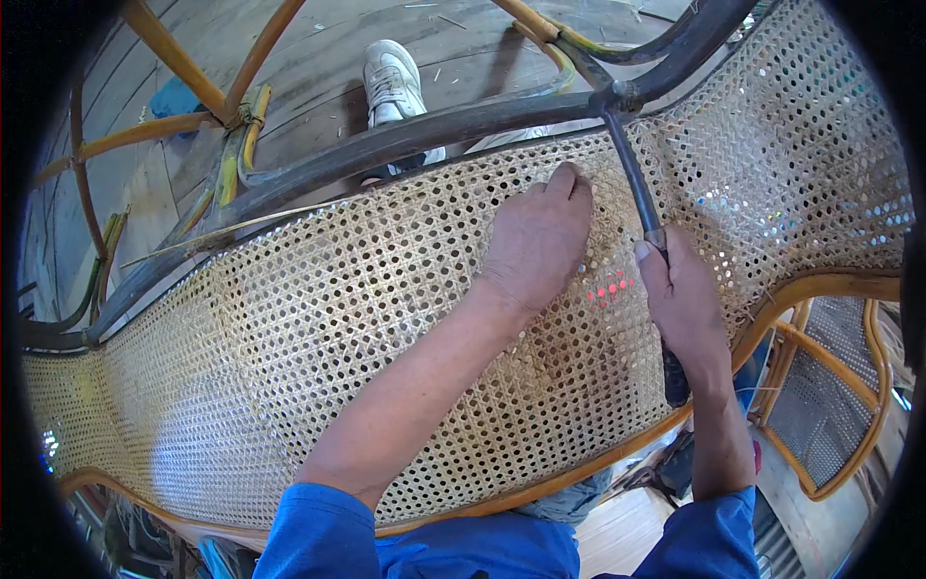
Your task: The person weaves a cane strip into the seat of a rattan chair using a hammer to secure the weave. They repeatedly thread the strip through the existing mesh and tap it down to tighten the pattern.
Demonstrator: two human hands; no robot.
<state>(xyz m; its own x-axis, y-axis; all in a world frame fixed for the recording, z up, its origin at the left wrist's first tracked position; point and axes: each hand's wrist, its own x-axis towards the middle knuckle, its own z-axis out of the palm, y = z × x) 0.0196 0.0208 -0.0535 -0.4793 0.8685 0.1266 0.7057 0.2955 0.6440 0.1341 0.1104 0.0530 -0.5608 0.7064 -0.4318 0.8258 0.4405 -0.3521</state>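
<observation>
A long panel of woven cane webbing on a curved rattan frame stretches across in front of me. My left hand rests on the webbing near its far edge, fingers curled and tips turned down; whatever they pinch, if anything, is hidden. My right hand is wrapped round the dark handle of a hammer, thumb along the shaft. The hammer's head end lies over the dark frame pole at the panel's far side, and its black grip end points toward me.
Rattan poles of another frame stand at the far left. A white shoe shows on the wooden floor beyond the panel. To the right is a rattan piece with a grey woven panel. A thin cane strip lies along the far edge.
</observation>
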